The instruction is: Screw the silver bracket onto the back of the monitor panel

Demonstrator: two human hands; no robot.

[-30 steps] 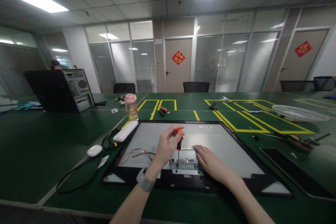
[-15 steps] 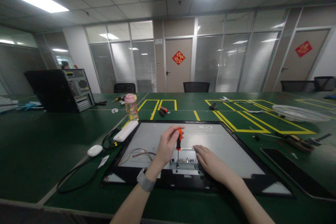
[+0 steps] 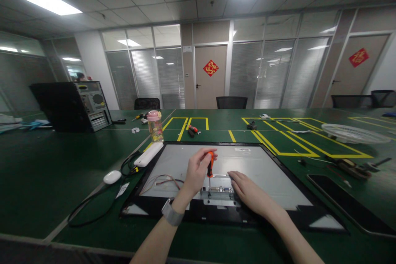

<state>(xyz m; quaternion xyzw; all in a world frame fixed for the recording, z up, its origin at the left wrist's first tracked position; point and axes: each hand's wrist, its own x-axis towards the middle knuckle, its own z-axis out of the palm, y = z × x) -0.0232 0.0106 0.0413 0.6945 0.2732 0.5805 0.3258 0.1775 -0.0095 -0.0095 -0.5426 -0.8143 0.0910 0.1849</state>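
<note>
Here we are, working a screwdriver [image 3: 210, 166] at the metal bracket [image 3: 221, 203], and we are judging this to be the screw-driving step, though we can't be telling which way the tool is turning. Our left hand [image 3: 197, 169] is doing the pinching: thumb and fingertips are gripping the upper part of the orange-and-black handle, with the shaft dropping almost upright below them. The tip is meeting the bracket's left portion, straight beneath those fingers; whether it is sitting in a screw head is too small for us to tell.

For the next move, we are reckoning on a straight shaft, light downward pressure and a bracket that isn't sliding.

Across to our right hand [image 3: 247, 189]: its fingers are lying close together, extended flat, fingertips resting beside the bracket's far right corner, seemingly steadying things. The big panel [image 3: 262, 173] is lying flat beneath both sets of fingers. Our left wrist is arching above it, wearing a watch [image 3: 172, 213], while our right forearm is slanting in low. Thin wires [image 3: 168, 178] are curling out left of the pinching fingers.
</note>
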